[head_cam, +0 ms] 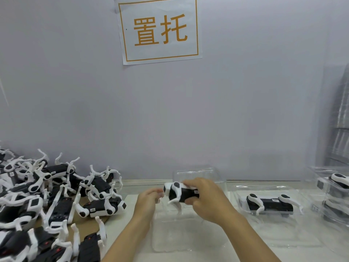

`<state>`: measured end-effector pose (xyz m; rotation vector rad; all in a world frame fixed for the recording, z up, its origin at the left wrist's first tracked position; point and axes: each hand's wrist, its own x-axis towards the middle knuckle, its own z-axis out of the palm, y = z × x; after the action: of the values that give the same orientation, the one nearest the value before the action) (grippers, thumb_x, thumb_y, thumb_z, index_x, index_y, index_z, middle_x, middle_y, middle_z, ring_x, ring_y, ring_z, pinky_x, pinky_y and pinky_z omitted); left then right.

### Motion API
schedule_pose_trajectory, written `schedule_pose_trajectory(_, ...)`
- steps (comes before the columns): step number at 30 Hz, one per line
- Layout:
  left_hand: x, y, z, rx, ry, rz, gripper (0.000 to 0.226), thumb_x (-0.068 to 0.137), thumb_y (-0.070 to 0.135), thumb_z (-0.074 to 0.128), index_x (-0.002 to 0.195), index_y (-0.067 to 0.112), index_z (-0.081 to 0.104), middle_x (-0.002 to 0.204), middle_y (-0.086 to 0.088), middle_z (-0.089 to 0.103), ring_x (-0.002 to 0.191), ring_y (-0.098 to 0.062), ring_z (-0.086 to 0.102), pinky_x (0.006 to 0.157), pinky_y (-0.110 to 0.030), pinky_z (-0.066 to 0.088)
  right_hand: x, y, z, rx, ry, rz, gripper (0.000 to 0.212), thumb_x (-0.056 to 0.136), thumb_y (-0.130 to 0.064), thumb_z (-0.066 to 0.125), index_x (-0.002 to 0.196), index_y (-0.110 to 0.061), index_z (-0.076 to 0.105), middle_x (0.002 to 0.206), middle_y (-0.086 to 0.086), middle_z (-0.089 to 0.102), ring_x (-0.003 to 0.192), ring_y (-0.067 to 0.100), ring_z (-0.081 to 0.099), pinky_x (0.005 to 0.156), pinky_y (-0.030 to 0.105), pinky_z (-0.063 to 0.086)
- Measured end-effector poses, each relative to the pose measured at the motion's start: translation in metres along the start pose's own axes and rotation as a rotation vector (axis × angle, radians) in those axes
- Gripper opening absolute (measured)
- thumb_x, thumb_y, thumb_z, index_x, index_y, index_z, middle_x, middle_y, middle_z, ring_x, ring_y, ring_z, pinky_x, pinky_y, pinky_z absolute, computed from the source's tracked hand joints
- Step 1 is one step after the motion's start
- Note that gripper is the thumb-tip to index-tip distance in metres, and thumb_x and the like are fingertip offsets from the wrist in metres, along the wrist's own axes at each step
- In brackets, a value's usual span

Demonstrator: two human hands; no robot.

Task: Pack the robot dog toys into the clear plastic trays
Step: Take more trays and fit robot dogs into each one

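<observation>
A black and white robot dog toy [176, 193] is held above an open clear plastic tray [175, 233] at the table's middle. My right hand [204, 200] grips the toy's black body from the right, fingers curled round it. My left hand [148, 201] is at the toy's white head end with its fingertips against it; whether they pinch it is unclear. A second clear tray [243, 188] to the right holds another robot dog toy [270, 204] lying on its side.
A big heap of loose robot dog toys [47, 201] covers the left of the table on brown cardboard. Stacked filled trays [332, 193] stand at the right edge, with a tall stack of clear trays [340, 120] behind. The grey wall carries a paper sign [160, 29].
</observation>
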<state>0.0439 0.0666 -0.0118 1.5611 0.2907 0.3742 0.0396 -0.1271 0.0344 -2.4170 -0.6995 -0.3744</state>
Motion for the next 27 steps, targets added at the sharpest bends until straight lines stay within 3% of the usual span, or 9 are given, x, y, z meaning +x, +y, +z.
schedule_pose_trajectory(4,0.001,-0.004,0.002,-0.007,-0.003,0.005,0.031,0.088,-0.003,0.047,0.090,0.011,0.075,0.098,-0.008,0.073,0.096,-0.025,0.060,0.081,-0.035,0.043,-0.002,-0.002,0.009,-0.096,-0.075,0.021,0.018,0.081,-0.017,0.063,0.096,-0.027,0.065,0.096,-0.007,0.063,0.097,0.021,0.054,0.080,0.033,0.036)
schedule_pose_trajectory(8,0.000,-0.004,0.003,-0.034,-0.032,0.007,0.026,0.087,0.000,0.050,0.091,0.010,0.073,0.096,-0.010,0.074,0.100,-0.029,0.065,0.094,-0.046,0.048,-0.002,-0.002,0.011,-0.064,-0.063,0.061,0.020,0.084,-0.019,0.063,0.100,-0.029,0.067,0.099,-0.005,0.052,0.100,0.020,0.050,0.082,0.033,0.036)
schedule_pose_trajectory(10,-0.003,-0.004,0.002,-0.083,-0.073,0.003,0.017,0.081,0.013,0.058,0.091,0.010,0.071,0.096,-0.010,0.073,0.102,-0.032,0.065,0.099,-0.050,0.045,-0.002,-0.002,0.010,-0.032,-0.067,0.070,0.016,0.084,-0.018,0.065,0.097,-0.027,0.068,0.095,-0.004,0.055,0.100,0.021,0.049,0.082,0.033,0.039)
schedule_pose_trajectory(13,-0.006,-0.004,0.002,-0.116,-0.125,-0.004,0.021,0.076,0.028,0.067,0.089,0.012,0.070,0.091,-0.005,0.072,0.098,-0.028,0.066,0.092,-0.044,0.044,-0.001,0.000,0.009,0.040,-0.084,0.084,0.009,0.081,-0.014,0.068,0.088,-0.019,0.068,0.088,0.001,0.062,0.093,0.026,0.055,0.081,0.034,0.048)
schedule_pose_trajectory(17,-0.005,-0.005,0.002,-0.111,-0.132,-0.018,0.012,0.092,0.016,0.060,0.091,0.010,0.071,0.089,-0.008,0.072,0.099,-0.030,0.065,0.092,-0.046,0.046,-0.001,0.000,0.007,0.055,-0.097,0.098,0.010,0.082,-0.011,0.066,0.088,-0.017,0.069,0.091,0.005,0.064,0.091,0.029,0.058,0.078,0.038,0.052)
schedule_pose_trajectory(20,-0.007,-0.001,0.003,-0.117,-0.151,-0.013,0.017,0.083,0.021,0.067,0.094,0.009,0.072,0.094,-0.011,0.073,0.104,-0.032,0.066,0.101,-0.050,0.045,-0.001,-0.001,0.007,0.052,-0.102,0.098,0.011,0.082,-0.010,0.065,0.089,-0.017,0.070,0.093,0.006,0.064,0.091,0.029,0.058,0.079,0.040,0.053)
schedule_pose_trajectory(23,-0.009,0.001,0.002,-0.134,-0.162,-0.023,0.037,0.067,0.031,0.066,0.094,0.006,0.073,0.098,-0.016,0.072,0.103,-0.032,0.066,0.098,-0.049,0.047,-0.001,-0.001,0.007,0.047,-0.105,0.094,0.012,0.083,-0.009,0.065,0.089,-0.018,0.070,0.093,0.005,0.064,0.092,0.028,0.058,0.080,0.040,0.052)
schedule_pose_trajectory(27,-0.008,0.003,0.003,-0.124,-0.179,-0.060,0.033,0.075,0.026,0.069,0.097,0.002,0.071,0.099,-0.022,0.070,0.099,-0.038,0.065,0.093,-0.053,0.049,0.000,-0.003,0.007,0.017,-0.115,0.077,0.010,0.084,-0.008,0.063,0.088,-0.016,0.068,0.091,0.006,0.063,0.092,0.028,0.056,0.081,0.040,0.051)
